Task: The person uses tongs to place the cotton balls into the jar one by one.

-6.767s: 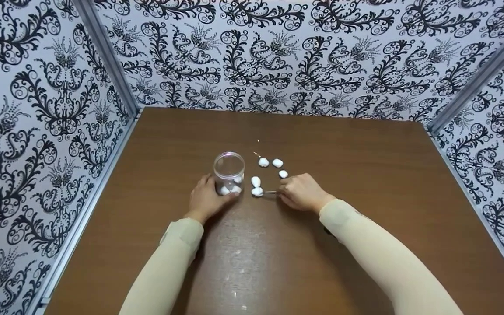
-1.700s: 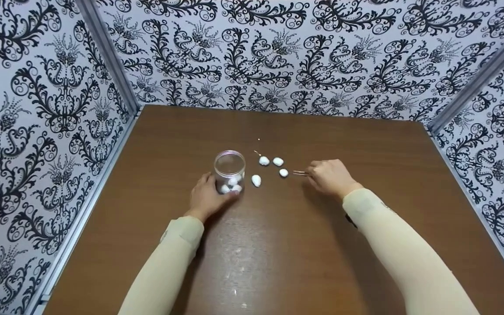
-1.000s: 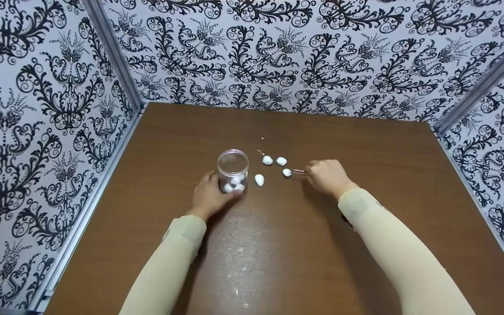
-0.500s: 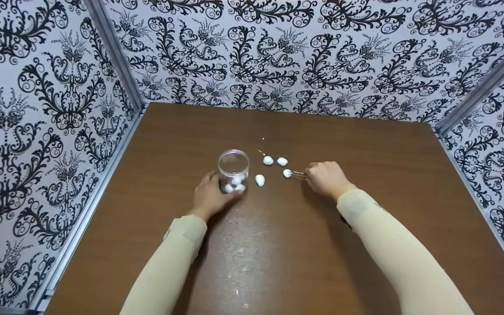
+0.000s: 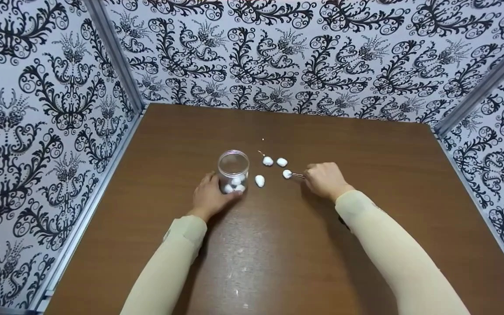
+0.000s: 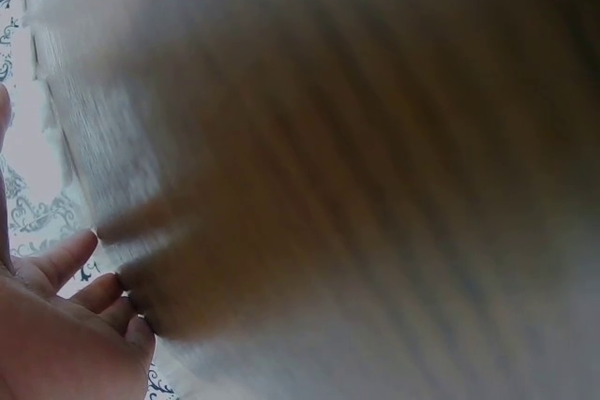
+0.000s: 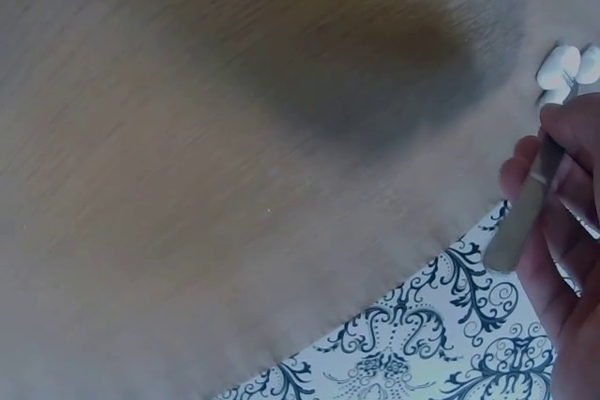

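My left hand (image 5: 211, 196) grips the lower side of a clear open jar (image 5: 233, 164) that holds several cotton balls (image 5: 236, 181). With my right hand (image 5: 325, 179) I hold metal tweezers (image 5: 298, 175), their tips at a small cotton ball (image 5: 287, 174) on the table. The flat rounded end of the tweezers (image 7: 514, 241) sticks out of my fingers in the right wrist view. An oval cotton ball (image 5: 259, 180) lies just right of the jar. Two more, a left one (image 5: 267, 161) and a right one (image 5: 281, 162), lie farther back. The jar is out of sight in the left wrist view.
The brown wooden table (image 5: 182, 127) has patterned walls (image 5: 278, 57) at its back and sides. A thin pale sliver (image 5: 260, 153) lies by the back left cotton ball, and a white speck (image 5: 263, 139) beyond it.
One cotton ball from beside the jar is gone from the table. The tweezers have moved to the small right ball, and their tips have drawn together on it. The left hand stays on the jar.
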